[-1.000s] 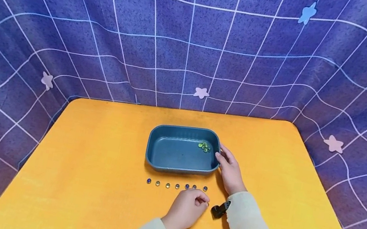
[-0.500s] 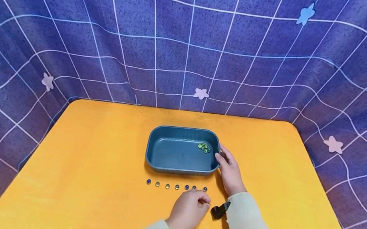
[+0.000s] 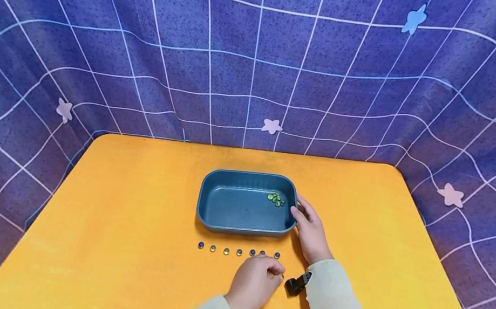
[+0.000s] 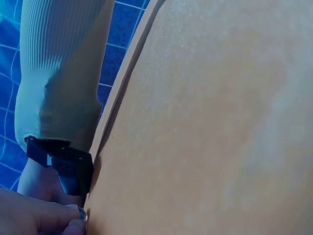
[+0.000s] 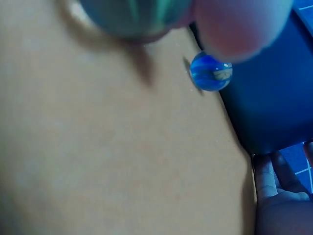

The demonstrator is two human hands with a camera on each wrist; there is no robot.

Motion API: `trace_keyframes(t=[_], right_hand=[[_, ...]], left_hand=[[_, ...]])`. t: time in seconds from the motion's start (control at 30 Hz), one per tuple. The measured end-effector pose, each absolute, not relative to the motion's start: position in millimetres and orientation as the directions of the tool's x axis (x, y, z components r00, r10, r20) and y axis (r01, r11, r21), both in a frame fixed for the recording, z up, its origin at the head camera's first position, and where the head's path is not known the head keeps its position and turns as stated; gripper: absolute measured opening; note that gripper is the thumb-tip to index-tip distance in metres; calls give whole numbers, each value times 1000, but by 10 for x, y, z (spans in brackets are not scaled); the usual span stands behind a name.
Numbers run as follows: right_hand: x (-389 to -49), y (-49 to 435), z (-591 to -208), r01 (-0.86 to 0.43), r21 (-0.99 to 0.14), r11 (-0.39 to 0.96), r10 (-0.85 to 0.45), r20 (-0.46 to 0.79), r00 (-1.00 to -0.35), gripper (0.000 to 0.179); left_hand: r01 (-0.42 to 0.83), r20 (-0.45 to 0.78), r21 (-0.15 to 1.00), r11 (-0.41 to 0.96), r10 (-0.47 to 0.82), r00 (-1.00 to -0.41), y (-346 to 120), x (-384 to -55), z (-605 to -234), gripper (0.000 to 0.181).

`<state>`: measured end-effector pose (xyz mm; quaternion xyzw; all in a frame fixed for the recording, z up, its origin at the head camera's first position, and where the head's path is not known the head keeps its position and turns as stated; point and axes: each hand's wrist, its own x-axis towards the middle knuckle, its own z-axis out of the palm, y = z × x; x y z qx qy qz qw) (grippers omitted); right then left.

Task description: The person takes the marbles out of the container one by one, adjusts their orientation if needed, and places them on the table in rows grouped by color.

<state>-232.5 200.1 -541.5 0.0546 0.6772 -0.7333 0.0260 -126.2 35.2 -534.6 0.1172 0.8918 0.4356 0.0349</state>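
Note:
My left hand (image 3: 253,285) is low over the table, just in front of the row's right end. Its thumb and fingers pinch a glass marble (image 4: 82,213), mostly covered in the head view. Seen close in the right wrist view, this marble looks greenish (image 5: 137,14), beside a fingertip (image 5: 239,29). My right hand (image 3: 312,233) grips the right end of a dark teal plastic tub (image 3: 238,210), thumb over the rim and fingers outside. Green marbles (image 3: 276,199) lie inside, at the tub's right end. A blue marble (image 5: 210,72) rests on the table near the pinched one.
Several marbles, blue (image 3: 200,245) and yellowish (image 3: 226,251), form a row in front of the tub. The yellow table (image 3: 125,243) is enclosed by a blue grid-patterned curtain (image 3: 260,80). A black wrist camera (image 3: 297,284) sits close to my left fingertips.
My left hand has shifted slightly to the right since the first frame, then stayed still. My right hand, the tub and the row of marbles have kept their places.

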Motion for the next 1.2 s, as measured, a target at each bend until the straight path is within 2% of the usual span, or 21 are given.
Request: trace_keyframes(t=[0.37, 0.97, 1.2], right_hand=[[-2319, 2002, -5422, 133, -990, -47, 43, -135, -990, 51], [-2321, 1992, -5409, 133, -988, -74, 36, -136, -990, 52], [-2318, 1986, -5411, 122, -990, -70, 40, -125, -991, 51]], left_hand=[[213, 45, 722, 658, 263, -964, 358, -1257, -5337, 9], [226, 70, 716, 660, 254, -965, 364, -1257, -5337, 10], [235, 98, 760, 606, 250, -963, 346, -1235, -5327, 11]])
